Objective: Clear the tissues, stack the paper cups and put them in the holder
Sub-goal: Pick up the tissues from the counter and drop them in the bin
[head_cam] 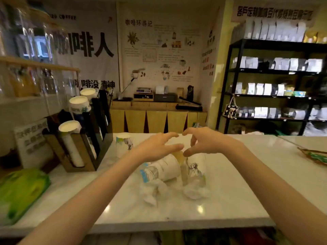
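On the white counter point(230, 197) a paper cup point(163, 167) lies on its side, and a second cup point(195, 171) stands upside down just right of it. A third cup point(124, 145) stands upside down farther back on the left. Two crumpled white tissues point(153, 191) point(195, 191) lie in front of the cups. My left hand point(157, 146) and my right hand point(206, 140) hover side by side above the middle cups, fingers spread, holding nothing. The dark cup holder point(83, 147) at the left carries stacks of white cups.
A green packet point(21, 190) lies at the counter's left front. A small sign point(32, 142) stands beside the holder. A leaf-shaped tray point(313, 156) sits at the right edge. Black shelves with bags point(276, 85) stand behind on the right.
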The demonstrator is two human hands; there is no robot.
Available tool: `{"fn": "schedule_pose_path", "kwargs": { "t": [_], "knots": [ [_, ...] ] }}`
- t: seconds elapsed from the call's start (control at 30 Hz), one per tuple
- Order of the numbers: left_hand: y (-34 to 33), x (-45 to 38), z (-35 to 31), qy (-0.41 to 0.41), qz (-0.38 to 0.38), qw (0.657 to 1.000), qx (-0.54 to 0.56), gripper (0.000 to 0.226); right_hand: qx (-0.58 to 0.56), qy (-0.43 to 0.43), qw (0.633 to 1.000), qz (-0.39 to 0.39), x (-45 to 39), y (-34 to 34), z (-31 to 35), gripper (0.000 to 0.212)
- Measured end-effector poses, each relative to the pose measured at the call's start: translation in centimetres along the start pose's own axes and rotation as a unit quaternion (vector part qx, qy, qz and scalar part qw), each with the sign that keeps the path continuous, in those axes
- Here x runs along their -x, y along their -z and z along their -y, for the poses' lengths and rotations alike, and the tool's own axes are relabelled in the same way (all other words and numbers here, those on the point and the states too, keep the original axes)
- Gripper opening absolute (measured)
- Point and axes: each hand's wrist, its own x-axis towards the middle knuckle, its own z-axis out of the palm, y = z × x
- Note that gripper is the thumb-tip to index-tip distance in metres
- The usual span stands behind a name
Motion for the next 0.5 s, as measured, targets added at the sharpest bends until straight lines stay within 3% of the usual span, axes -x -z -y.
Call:
{"fn": "schedule_pose_path", "kwargs": {
  "t": [0.17,0.23,0.33,0.5],
  "knots": [
    [-4.9,2.0,2.2,-0.018,0.066,0.996,-0.056,0.043,-0.005,-0.03,0.998,0.05,1.4,-5.1,-1.0,0.073],
    [-6.6,2.9,3.8,-0.02,0.06,0.993,-0.102,0.041,-0.002,-0.035,0.998,0.059,2.1,-7.2,-1.9,0.069],
    [-7.7,3.9,5.9,-0.028,0.03,0.984,-0.171,0.043,0.033,-0.043,0.998,0.034,2.6,-9.7,-3.0,0.059],
    [-9.1,4.9,7.7,-0.025,0.047,0.977,-0.207,0.046,0.094,-0.028,0.995,-0.01,2.6,-12.8,-3.4,0.049]
  ]
}}
